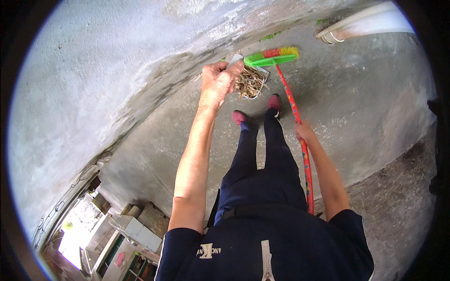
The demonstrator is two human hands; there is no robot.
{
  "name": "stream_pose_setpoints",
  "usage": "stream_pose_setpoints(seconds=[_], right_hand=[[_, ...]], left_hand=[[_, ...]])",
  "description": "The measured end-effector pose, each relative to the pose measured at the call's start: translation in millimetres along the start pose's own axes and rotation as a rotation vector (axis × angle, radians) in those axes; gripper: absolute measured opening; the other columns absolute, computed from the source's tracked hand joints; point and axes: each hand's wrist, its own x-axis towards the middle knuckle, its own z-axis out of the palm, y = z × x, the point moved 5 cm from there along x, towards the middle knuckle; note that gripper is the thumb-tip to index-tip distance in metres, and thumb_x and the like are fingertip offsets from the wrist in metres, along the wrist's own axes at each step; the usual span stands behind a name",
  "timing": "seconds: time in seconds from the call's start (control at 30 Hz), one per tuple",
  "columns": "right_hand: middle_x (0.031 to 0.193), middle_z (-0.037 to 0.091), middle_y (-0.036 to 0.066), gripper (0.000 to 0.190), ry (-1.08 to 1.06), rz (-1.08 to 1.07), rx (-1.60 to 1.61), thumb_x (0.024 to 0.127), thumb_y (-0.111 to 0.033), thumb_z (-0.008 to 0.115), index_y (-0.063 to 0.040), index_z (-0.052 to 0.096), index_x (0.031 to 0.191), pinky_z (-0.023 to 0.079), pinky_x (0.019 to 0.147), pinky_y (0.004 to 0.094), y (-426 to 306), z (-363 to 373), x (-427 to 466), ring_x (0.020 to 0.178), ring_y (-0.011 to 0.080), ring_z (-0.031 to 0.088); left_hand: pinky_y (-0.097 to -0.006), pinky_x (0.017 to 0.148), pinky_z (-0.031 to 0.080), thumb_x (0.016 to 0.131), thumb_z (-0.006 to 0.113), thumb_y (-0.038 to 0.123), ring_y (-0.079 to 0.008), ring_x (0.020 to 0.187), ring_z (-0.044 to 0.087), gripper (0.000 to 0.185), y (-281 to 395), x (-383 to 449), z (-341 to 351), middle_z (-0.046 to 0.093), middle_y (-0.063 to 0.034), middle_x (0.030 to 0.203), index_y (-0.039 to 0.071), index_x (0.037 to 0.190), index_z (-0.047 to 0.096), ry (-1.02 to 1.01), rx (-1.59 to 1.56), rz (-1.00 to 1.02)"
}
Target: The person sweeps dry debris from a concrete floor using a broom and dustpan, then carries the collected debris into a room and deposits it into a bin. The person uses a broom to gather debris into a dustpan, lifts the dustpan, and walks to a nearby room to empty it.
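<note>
My left hand (218, 80) grips the grey handle (235, 60) of a dustpan. Below that hand is the pan (263, 71), heaped with dry, straw-coloured leaves (250, 83) that hide most of it. A red, patterned broom handle (289, 94) runs through my right hand (305, 132), which is closed around it. At its far end is the broom's green plastic head (272, 60), with green, red and yellow bristles (271, 52) turned away from me. In the picture the head lies just beyond the leaf pile; whether its bristles touch the floor I cannot tell.
A stained plaster wall (88, 70) rises on the left above the concrete floor (337, 105). A white pipe (369, 25) stands at the far right. My pink shoes (239, 117) are close to the pan. Concrete blocks (153, 217) and a white cabinet-like structure (135, 232) stand at lower left.
</note>
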Motion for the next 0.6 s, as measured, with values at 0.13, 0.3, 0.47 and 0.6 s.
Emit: stream_pose_setpoints(seconds=[0.13,0.3,0.47,0.6], right_hand=[[0.048,0.04,-0.001,0.016,-0.129,0.096,0.195,0.078,-0.019,0.053,-0.01,0.043,0.071,0.032,0.03,0.0273,20,20,-41,0.033,0.0096,0.039],[0.047,0.04,-0.001,0.016,-0.173,0.156,0.243,0.078,-0.019,0.053,-0.009,0.043,0.072,0.031,0.029,0.0262,17,17,-73,0.032,0.0089,0.037],[0.047,0.039,-0.002,0.016,-0.152,0.201,0.149,0.078,-0.019,0.054,-0.01,0.042,0.071,0.03,0.029,0.0254,8,4,-87,0.032,0.008,0.037],[0.047,0.038,-0.003,0.016,-0.137,0.197,0.115,0.079,-0.018,0.054,-0.01,0.042,0.071,0.03,0.029,0.0249,3,8,-95,0.032,0.0073,0.036]], left_hand=[[-0.0241,0.039,0.026,0.076,0.069,0.026,-0.0077,0.038,0.038,0.032,2,-1,-8,0.049,-0.0011,0.053,-0.004,0.072,0.058,0.04,-0.06,-0.001],[-0.0252,0.037,0.024,0.076,0.069,0.024,-0.0062,0.038,0.036,0.033,-10,-37,-24,0.044,0.0003,0.044,0.0,0.059,0.056,0.089,-0.06,0.014],[-0.0245,0.038,0.025,0.077,0.069,0.024,-0.0055,0.039,0.036,0.03,-30,-81,-48,0.045,0.0014,0.046,-0.001,0.064,0.059,0.148,-0.174,-0.016],[-0.023,0.04,0.026,0.079,0.068,0.028,-0.0069,0.039,0.037,0.03,-38,-95,-68,0.046,0.0006,0.048,-0.001,0.071,0.059,0.177,-0.201,-0.009]])
